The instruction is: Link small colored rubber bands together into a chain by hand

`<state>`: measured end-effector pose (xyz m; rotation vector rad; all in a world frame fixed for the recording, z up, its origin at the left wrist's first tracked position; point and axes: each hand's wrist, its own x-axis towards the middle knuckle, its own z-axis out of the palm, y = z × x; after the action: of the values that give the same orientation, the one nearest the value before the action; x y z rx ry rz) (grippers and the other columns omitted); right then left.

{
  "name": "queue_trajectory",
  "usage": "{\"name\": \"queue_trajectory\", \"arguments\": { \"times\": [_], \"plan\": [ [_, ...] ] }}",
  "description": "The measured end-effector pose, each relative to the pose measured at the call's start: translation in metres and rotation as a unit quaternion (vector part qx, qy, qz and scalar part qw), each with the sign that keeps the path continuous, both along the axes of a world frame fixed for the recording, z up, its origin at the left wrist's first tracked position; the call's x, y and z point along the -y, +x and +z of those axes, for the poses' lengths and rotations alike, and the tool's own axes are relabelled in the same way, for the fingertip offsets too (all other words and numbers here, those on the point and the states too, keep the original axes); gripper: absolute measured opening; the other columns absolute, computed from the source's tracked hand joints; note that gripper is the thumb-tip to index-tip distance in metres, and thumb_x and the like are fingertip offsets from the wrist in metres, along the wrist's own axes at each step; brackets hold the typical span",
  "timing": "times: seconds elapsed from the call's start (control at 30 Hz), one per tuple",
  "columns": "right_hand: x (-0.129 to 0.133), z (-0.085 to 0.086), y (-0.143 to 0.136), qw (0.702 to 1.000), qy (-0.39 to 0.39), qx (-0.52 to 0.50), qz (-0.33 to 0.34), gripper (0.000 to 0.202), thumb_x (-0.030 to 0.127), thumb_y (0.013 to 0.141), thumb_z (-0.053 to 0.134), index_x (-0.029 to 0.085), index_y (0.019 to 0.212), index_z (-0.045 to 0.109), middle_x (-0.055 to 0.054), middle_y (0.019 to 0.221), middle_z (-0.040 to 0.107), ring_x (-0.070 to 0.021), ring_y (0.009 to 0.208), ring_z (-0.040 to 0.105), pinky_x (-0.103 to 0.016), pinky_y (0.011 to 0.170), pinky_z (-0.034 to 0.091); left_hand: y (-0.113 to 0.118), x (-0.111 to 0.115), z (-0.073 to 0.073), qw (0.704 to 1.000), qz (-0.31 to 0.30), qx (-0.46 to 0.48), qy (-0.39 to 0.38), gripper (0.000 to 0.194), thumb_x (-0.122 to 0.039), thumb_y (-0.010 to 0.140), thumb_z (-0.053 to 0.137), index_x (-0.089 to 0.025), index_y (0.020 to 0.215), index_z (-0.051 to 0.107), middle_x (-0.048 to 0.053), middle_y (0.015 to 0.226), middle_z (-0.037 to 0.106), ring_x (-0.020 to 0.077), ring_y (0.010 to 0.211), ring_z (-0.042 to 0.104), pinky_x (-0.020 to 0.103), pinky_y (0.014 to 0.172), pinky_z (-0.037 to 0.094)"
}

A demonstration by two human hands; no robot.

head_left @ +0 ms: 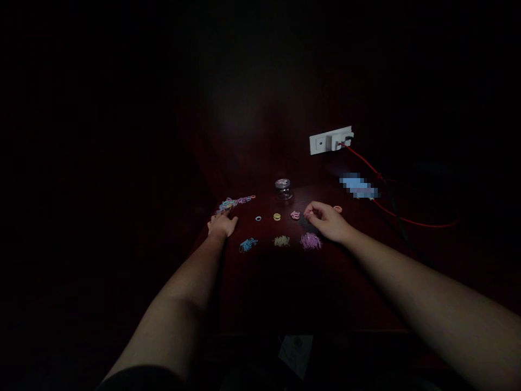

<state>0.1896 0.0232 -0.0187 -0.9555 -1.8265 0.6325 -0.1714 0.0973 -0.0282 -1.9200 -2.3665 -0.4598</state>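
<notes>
Left of the jar [284, 191], the left hand [222, 224] spreads near the table's [266, 203] edge; rightward, the right hand [325, 219] curls, grip unclear.

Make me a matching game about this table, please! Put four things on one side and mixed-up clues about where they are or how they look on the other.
Things:
1. Clear jar
2. Purple pile
3. Mixed-colour pile
4. Red cable

Clues:
A. By the left hand
B. Running from the wall socket
C. Standing upright with its lid on
D. To the right of the yellowish pile

Right pairs: 1-C, 2-D, 3-A, 4-B
</notes>
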Motion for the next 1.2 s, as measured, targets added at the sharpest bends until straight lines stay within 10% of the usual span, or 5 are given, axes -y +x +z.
{"name": "queue_trajectory", "arguments": {
  "times": [0.33, 0.63, 0.93, 1.2],
  "plan": [
    [0.007, 0.006, -0.005, 0.999, -0.016, -0.019, 0.022, 0.014, 0.030, 0.080, 0.052, 0.016, 0.077, 0.054, 0.002, 0.064, 0.046, -0.0107, 0.057, 0.041, -0.023, 0.054, 0.032, 0.023, 0.044, 0.014, 0.974, -0.114, 0.073, 0.180, 0.027, -0.030, 0.082, 0.051, -0.022, 0.102, 0.068, 0.005, 0.110, 0.068, 0.0229, 0.105, 0.060, 0.035, 0.098, 0.043],
    [0.014, 0.009, -0.009, 0.997, -0.038, -0.016, 0.060, 0.012, 0.027, 0.076, 0.053, 0.015, 0.074, 0.054, 0.004, 0.061, 0.045, -0.0096, 0.056, 0.040, -0.023, 0.053, 0.031, 0.144, 0.097, 0.058, 0.895, -0.326, 0.201, 0.227, 0.018, -0.028, 0.086, 0.054, -0.022, 0.094, 0.069, 0.003, 0.091, 0.071, 0.0161, 0.082, 0.064, 0.030, 0.080, 0.051],
    [0.015, 0.008, -0.008, 0.995, -0.062, -0.034, 0.069, 0.013, 0.029, 0.076, 0.056, 0.016, 0.077, 0.052, 0.004, 0.061, 0.045, -0.0082, 0.054, 0.038, -0.021, 0.050, 0.030, 0.167, 0.090, 0.024, 0.871, -0.316, 0.330, 0.180, 0.021, -0.022, 0.079, 0.060, -0.018, 0.099, 0.063, 0.003, 0.089, 0.072, 0.0121, 0.074, 0.063, 0.026, 0.072, 0.051],
    [0.016, 0.010, -0.010, 0.995, -0.062, -0.037, 0.066, 0.018, 0.029, 0.073, 0.062, 0.016, 0.084, 0.055, 0.004, 0.061, 0.046, -0.0085, 0.054, 0.041, -0.022, 0.050, 0.032, 0.168, 0.091, 0.026, 0.874, -0.359, 0.279, 0.171, 0.021, -0.023, 0.077, 0.064, -0.021, 0.098, 0.064, 0.002, 0.091, 0.073, 0.0151, 0.081, 0.066, 0.031, 0.081, 0.052]
  ]
}}
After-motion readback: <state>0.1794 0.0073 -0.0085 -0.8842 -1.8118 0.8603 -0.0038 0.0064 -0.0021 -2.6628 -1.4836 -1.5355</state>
